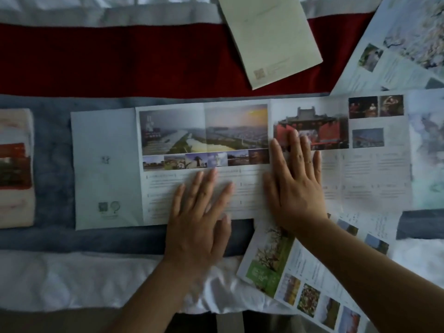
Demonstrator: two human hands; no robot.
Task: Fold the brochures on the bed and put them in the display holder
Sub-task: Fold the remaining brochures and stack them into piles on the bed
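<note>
Head cam, only view. Main brochure (204, 131) lies opened out flat across the bed, long way L to R, on a blue-grey cloth (52, 152), pics on top half and text below. Its far-L panel is pale and nearly blank.

Left hand (199, 219) lies flat on the lower-mid text area, fingers straight and spread, palm hanging over the near edge. It pinches nothing.

Right hand (295, 183) is flat too, fingers straight and only slightly apart. It presses beside the crease where the R section starts, fingertips up on the red-building photo.

Other stuff:
- One folded brochure (271, 37), pale cover, QR mark, lies up top, partly on the red runner (120, 61).
- Open sheet, upper R corner (396, 44), unfolded.
- Another open sheet, lower R (300, 280), green patch and small photos, tucked under the right forearm and under the main brochure's near edge.
- Pale bluish sheet (425, 150) at the far R, under the main one's end.
- Stack at the L edge (14, 169), pale w/ a red pic. Maybe folded ones, can't tell.
- White sheet (72, 280) nearest the person.

Display holder isn't in view.

Progress, as a guess: early. One piece looks folded for sure. The main one looks flattened and ready, w/ no fold made yet. At least 2-3 more are open. Nothing seen in a holder, so all the placing is left.
</note>
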